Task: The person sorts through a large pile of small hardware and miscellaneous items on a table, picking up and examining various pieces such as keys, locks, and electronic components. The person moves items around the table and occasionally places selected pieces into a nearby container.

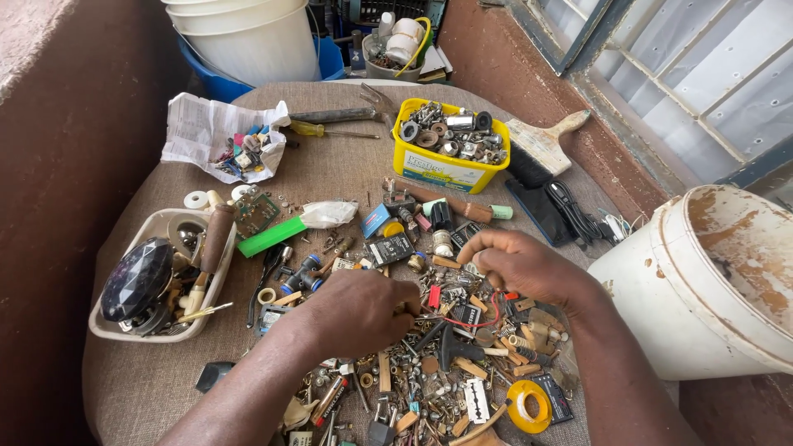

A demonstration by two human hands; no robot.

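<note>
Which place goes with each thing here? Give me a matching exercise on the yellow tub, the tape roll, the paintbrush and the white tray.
Things:
1. yellow tub
2. yellow tape roll
3. paintbrush
4. white tray

Places:
A. left edge of the table, holding a dark faceted knob
B. far side of the table, full of metal parts
C. near edge, right of a razor blade
D. right of the yellow tub

Pairs: 1-B, 2-C, 3-D, 4-A
</note>
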